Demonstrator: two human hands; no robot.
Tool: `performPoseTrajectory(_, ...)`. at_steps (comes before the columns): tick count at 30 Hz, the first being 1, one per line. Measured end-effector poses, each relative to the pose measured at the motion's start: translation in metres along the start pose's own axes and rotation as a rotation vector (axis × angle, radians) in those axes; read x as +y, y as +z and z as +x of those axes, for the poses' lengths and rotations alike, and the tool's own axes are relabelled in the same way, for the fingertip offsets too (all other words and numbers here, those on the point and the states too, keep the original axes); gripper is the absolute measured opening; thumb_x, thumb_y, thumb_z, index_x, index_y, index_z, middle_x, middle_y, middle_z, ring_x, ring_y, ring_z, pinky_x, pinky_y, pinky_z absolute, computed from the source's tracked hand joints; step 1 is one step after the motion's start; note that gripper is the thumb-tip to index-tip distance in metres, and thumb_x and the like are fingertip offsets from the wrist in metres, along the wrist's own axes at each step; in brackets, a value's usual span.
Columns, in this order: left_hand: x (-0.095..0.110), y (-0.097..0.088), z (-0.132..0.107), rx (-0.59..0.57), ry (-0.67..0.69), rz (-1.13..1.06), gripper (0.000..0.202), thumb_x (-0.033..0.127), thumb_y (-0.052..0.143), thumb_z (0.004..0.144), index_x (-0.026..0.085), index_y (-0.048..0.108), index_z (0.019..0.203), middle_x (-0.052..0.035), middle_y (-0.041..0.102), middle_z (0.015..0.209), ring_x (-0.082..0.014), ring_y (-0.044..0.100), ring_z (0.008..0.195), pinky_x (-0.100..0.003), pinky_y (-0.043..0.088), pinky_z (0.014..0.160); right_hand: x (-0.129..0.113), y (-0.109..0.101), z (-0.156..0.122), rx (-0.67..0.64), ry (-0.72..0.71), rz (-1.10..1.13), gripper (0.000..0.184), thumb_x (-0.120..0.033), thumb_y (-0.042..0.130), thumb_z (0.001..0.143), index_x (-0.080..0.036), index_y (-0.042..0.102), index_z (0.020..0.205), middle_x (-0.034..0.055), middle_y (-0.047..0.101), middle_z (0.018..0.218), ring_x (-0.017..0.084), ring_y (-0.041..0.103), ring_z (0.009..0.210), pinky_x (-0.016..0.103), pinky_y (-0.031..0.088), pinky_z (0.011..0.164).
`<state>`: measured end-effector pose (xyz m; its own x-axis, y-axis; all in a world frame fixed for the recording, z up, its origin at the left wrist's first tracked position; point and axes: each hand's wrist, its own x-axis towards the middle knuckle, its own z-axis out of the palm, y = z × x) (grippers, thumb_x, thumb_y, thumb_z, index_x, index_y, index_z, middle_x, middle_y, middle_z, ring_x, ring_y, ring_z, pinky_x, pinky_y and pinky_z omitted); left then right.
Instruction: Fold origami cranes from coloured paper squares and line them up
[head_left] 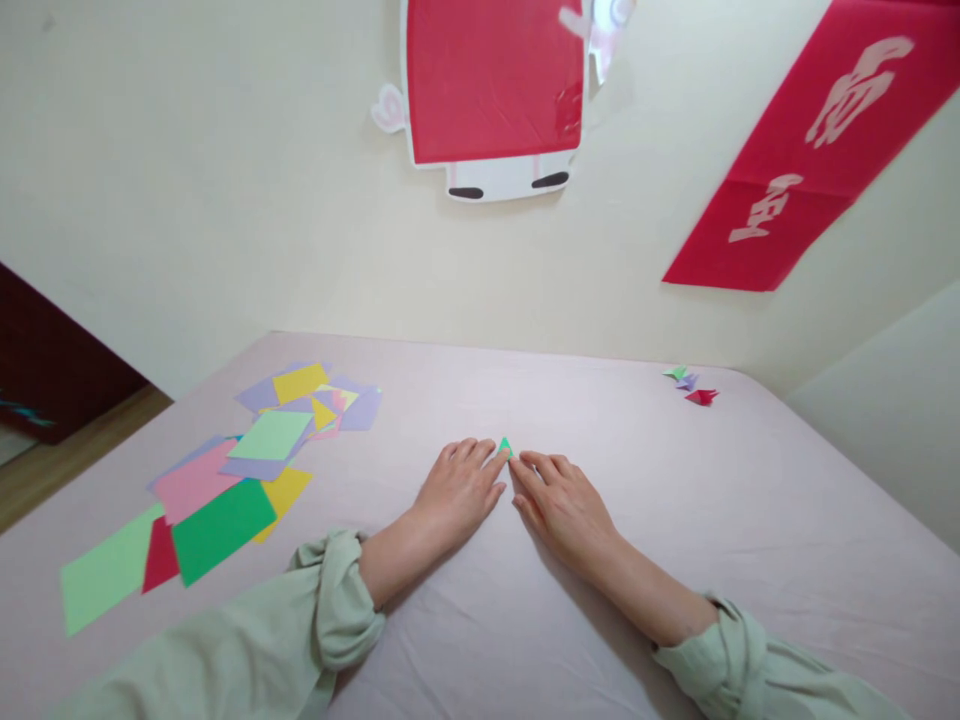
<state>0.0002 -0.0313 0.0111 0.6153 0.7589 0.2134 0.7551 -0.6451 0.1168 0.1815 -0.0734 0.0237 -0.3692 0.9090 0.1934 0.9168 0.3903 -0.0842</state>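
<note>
A small green folded paper triangle lies on the table in the middle of the view, its point facing away from me. My left hand rests on the table with its fingers stretched out, the index fingertip touching the triangle's lower edge. From the other side my right hand lies flat, its index fingertip at the triangle's lower right corner. Both hands press from above rather than grasp. The fingertips hide the lower part of the paper.
Loose coloured paper sheets, among them a dark green one and a pink one, overlap at the left. Several small folded paper pieces, one red, sit at the far right. The pale tablecloth reaches back to the wall.
</note>
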Motion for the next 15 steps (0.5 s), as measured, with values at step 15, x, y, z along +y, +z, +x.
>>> performPoseTrajectory(15, -0.009, -0.001, -0.009, 0.038, -0.088, -0.199, 0.032, 0.032, 0.050, 0.093, 0.024, 0.056, 0.123, -0.0070, 0.057, 0.132, -0.0231, 0.049, 0.124, -0.040, 0.037, 0.104, 0.001, -0.014, 0.017, -0.141, 0.109, 0.094, 0.024, -0.021, 0.052, 0.091, -0.021, 0.066, 0.111, 0.0096, 0.064, 0.114, 0.023, 0.058, 0.101, 0.034, 0.043, 0.083)
